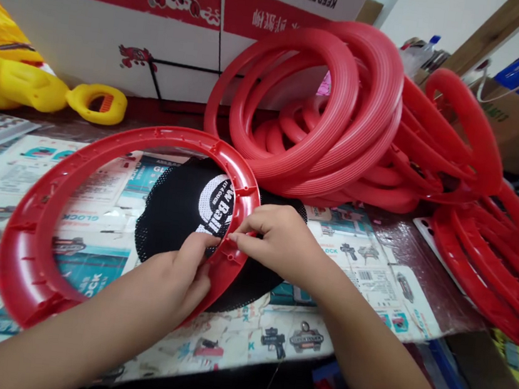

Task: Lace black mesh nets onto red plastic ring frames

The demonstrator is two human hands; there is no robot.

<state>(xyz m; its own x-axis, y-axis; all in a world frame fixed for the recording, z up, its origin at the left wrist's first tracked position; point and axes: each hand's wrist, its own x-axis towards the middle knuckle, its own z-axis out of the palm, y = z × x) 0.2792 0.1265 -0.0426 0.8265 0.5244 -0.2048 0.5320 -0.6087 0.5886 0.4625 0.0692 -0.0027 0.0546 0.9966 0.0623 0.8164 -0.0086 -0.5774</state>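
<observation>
A red plastic ring lies hollow side up, with small ribs and posts inside its channel. Under its right side is a piece of black mesh fabric with white lettering. My left hand grips the ring's near right part, its thumb at the inner edge beside the mesh. My right hand is closed in a pinch over the ring's channel, close to the left thumb. Whatever lies between the right fingertips is hidden or too small to make out.
Several ribbed red rings are piled behind, against a white carton. More red ring parts are stacked at the right. A yellow plastic toy lies at the back left. Printed cardboard covers the tabletop.
</observation>
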